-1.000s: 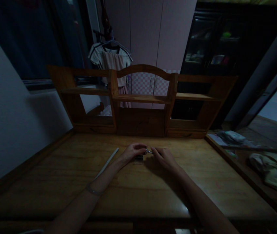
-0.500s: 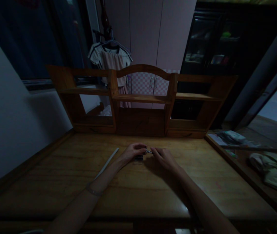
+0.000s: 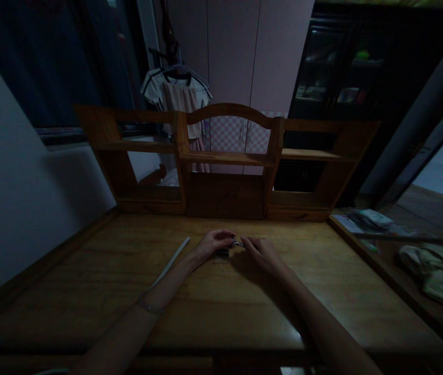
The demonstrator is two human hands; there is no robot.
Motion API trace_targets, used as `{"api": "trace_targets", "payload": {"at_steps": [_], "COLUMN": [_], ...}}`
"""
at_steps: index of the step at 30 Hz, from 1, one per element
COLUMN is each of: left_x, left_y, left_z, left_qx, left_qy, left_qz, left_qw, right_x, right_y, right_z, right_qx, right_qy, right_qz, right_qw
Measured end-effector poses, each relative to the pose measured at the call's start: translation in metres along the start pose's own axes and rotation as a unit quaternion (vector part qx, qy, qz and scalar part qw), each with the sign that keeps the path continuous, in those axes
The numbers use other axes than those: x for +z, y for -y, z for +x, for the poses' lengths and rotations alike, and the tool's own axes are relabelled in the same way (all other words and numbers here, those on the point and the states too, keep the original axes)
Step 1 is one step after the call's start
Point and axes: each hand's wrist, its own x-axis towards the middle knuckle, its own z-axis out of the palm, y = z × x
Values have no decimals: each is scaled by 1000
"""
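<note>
Over the middle of the wooden desk (image 3: 213,307), my left hand (image 3: 214,241) is closed, its thumb and fingers pinching one end of a small shiny metal piece (image 3: 238,243). My right hand (image 3: 260,250) grips the other end, fingers curled. The piece is too small and dim for me to tell its kind. Just below my left fingers lies a small dark object (image 3: 222,252) on the desk, partly hidden by the hand. A narrow white strip (image 3: 172,258) lies left of my left hand, its near end passing behind the forearm.
A wooden shelf unit (image 3: 229,158) stands along the desk's far edge. To the left is a wall (image 3: 6,172). Beyond the desk's raised right edge lie folded pale cloth (image 3: 440,271) and a plastic-wrapped item (image 3: 373,219). Clothes (image 3: 182,104) hang behind the shelf.
Both hands stay in nearly the same place, still holding the metal piece between them. The piece has tilted very slightly; nothing else visibly differs.
</note>
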Motion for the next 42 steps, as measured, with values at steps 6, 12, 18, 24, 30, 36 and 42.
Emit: {"api": "trace_targets", "payload": {"at_steps": [6,12,18,24,30,36,42], "left_x": [1,2,0,1,1,1,1], "left_y": [-3,-3,0,-3,-1,1,-2], "left_z": [-1,-1,0,-1,1,2,1], "left_qx": [3,-4,4,14,10,6,17], "left_qy": [1,11,12,9,-16,-24,-13], "left_qz": [0,-29,-15,-8,10,13,12], "left_qw": [1000,1000,1000,1000,1000,1000,1000], "right_x": [0,1,0,0,0,0,0], "right_y": [-1,-1,0,0,0,0,0], "right_z": [1,1,0,0,1,0,0], "right_qx": [-10,-16,-7,-8,-8,-10,-14], "right_qy": [-2,-6,-8,-4,-8,-14,-18], "right_qz": [-4,6,8,17,8,7,-1], "right_qw": [1000,1000,1000,1000,1000,1000,1000]}}
